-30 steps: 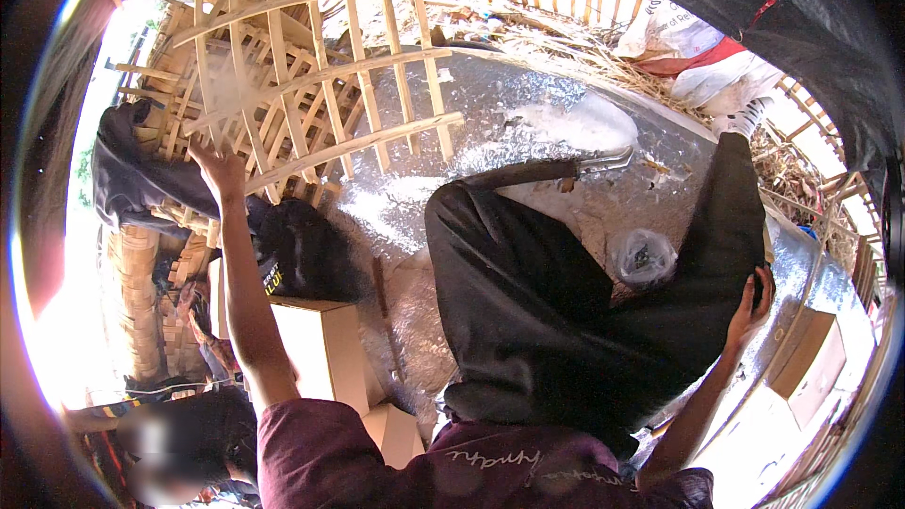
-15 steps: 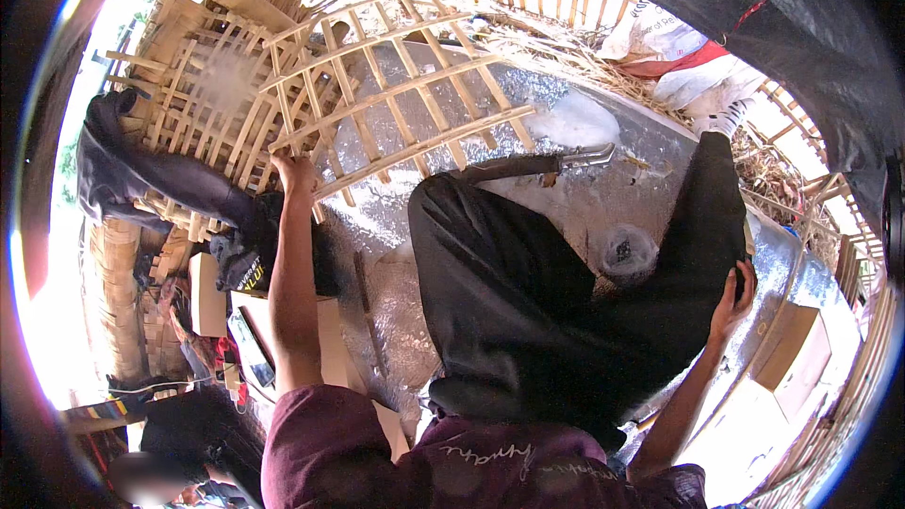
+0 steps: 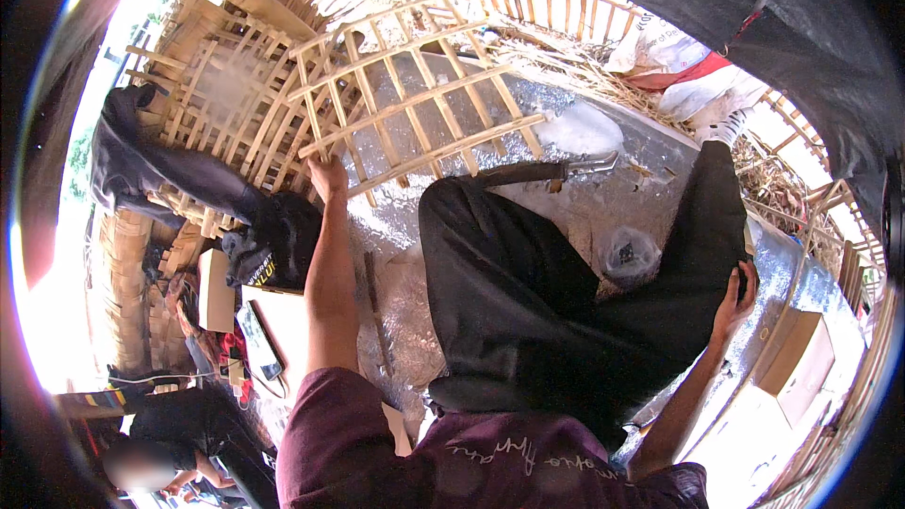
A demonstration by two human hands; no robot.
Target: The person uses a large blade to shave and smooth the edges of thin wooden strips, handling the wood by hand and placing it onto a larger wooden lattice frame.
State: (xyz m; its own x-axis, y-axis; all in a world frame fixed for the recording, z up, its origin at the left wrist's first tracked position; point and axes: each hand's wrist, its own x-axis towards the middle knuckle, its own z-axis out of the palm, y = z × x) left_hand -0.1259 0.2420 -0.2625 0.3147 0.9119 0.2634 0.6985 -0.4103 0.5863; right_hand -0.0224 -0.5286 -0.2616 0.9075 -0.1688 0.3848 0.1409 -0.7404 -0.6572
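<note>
My left hand (image 3: 327, 175) is closed on the near left corner of a bamboo lattice (image 3: 405, 108), an open grid of pale slats. The grid tilts over the silvery floor sheet, its far side reaching toward the back. My right hand (image 3: 737, 300) rests with bent fingers on my trouser leg (image 3: 702, 254); I make out nothing in it. Beyond my bent left knee lies a long dark tool (image 3: 523, 172) with a bright metal end. Between my legs sits a round piece of clear plastic (image 3: 629, 254).
Woven bamboo panels (image 3: 222, 85) stand at the left, with a dark garment (image 3: 179, 170) hanging over them. A phone (image 3: 259, 339) lies left of my arm. Boxes include a cardboard one (image 3: 797, 358) at right. Another person (image 3: 189, 434) is low at left. White sacks (image 3: 679, 71) lie behind.
In the picture, my left hand and the lattice have shifted a little to the right. My right hand stays on my leg. More of the person at lower left shows.
</note>
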